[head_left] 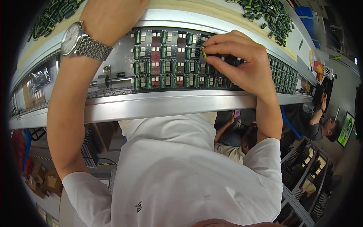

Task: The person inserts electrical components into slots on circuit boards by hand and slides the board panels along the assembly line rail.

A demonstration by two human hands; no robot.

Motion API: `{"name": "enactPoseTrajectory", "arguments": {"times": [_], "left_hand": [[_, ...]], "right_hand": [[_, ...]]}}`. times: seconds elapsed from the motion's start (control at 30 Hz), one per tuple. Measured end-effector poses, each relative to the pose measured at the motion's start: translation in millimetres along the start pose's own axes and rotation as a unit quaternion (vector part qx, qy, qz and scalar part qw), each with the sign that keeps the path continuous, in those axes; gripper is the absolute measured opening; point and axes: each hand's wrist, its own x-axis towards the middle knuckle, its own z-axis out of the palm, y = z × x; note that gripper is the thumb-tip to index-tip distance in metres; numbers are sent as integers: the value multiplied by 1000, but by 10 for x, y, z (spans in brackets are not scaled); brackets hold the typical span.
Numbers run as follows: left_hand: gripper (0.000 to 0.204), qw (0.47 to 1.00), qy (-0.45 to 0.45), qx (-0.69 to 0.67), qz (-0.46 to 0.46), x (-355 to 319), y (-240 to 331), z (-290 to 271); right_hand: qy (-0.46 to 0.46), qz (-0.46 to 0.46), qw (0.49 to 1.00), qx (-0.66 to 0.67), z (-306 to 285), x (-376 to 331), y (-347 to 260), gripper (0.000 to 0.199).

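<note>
Capacitor (204, 52) over the board (180, 56): I have it in a narrow fingertip pinch of my right hand (242, 56), probably so one end is left clear; whether it touches the board I cannot tell. My left hand (115, 15) runs out of view at the top, its fingers' state unseen. I judge that the rails (170, 104) steady the board, while heaps (270, 19) of similar parts lie within reach on the worktop (302, 36). My feed also shows a co-worker (315, 119), a lit screen (345, 128) and cartons (45, 179).
</note>
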Motion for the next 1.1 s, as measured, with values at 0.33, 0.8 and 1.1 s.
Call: {"name": "enactPoseTrajectory", "arguments": {"times": [0.33, 0.8, 1.1], "left_hand": [[11, 983, -6, -175, -61, -51, 172, -180], [12, 963, 22, -267, -37, -48, 142, -103], [23, 948, -97, -295, -70, -416, 347, -409]], "right_hand": [[-9, -31, 996, -84, 27, 4, -70, 15], [-27, -56, 985, -161, 58, 37, -167, 18], [-25, -53, 979, -197, 71, -15, -236, 16]]}}
